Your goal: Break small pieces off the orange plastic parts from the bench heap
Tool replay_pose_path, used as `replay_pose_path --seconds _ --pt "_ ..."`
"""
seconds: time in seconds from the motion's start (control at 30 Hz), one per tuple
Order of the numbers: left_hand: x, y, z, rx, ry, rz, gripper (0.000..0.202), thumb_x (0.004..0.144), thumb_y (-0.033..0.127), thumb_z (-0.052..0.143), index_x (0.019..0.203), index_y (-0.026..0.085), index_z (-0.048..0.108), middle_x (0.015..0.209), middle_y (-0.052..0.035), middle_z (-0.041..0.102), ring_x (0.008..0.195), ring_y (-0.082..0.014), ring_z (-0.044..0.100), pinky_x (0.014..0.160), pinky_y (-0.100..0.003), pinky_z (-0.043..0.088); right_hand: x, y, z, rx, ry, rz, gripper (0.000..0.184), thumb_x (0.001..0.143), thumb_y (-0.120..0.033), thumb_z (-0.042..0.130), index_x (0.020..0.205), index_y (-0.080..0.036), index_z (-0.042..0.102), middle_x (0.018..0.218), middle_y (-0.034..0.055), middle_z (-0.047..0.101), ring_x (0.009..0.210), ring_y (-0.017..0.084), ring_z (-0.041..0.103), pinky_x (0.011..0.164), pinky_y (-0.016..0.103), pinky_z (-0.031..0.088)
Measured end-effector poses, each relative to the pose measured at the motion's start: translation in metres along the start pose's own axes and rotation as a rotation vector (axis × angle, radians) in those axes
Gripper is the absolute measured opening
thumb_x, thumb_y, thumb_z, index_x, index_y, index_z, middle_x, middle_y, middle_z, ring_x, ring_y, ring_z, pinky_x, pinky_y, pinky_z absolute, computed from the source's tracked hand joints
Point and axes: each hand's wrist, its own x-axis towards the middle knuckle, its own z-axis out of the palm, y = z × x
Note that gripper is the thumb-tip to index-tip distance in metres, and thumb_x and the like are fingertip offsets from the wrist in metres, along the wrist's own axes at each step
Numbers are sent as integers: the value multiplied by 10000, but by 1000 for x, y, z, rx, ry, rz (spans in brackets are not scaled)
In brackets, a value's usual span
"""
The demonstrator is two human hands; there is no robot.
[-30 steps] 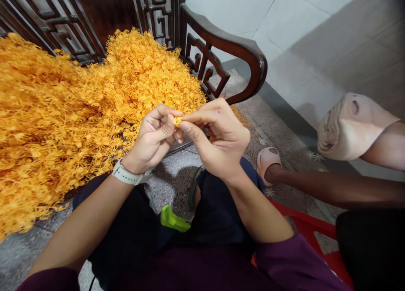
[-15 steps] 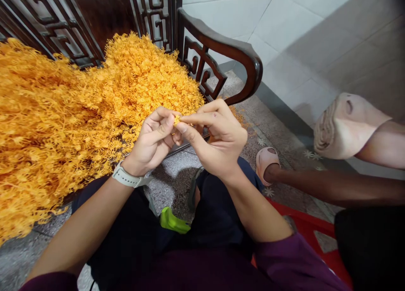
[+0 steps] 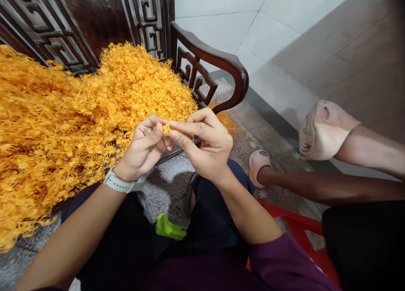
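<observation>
Between both hands (image 3: 177, 141), fingertips mostly hide a small orange piece (image 3: 166, 129).

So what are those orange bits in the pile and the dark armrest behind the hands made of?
The orange pile looks like moulded plastic: thin, uniform, bright sprigs with a faint sheen, though fabric cannot be ruled out. The small orange piece pinched between the left hand and right hand looks the same. The armrest appears to be dark varnished wood: carved fretwork and a glossy highlight along its curve.
</observation>
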Motion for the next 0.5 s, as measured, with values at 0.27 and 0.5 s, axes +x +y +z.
replay_pose_path --seconds 0.27,0.5 --pt "0 0 0 -4 17 -5 334 727 321 972 881 202 700 780 19 707 618 -83 663 606 -148 578 -1 1 1 0 -18 1 202 921 -322 794 1101 -231 777 897 6 595 741 105 567 581 255 508" --pt "1 -1 1 20 23 -7 334 731 338 967 895 211 705 767 22 690 612 -91 643 597 -168 577 2 -3 0 69 -14 -43 168 910 -191 782 1075 -225 779 897 23 638 747 122 588 579 267 507"
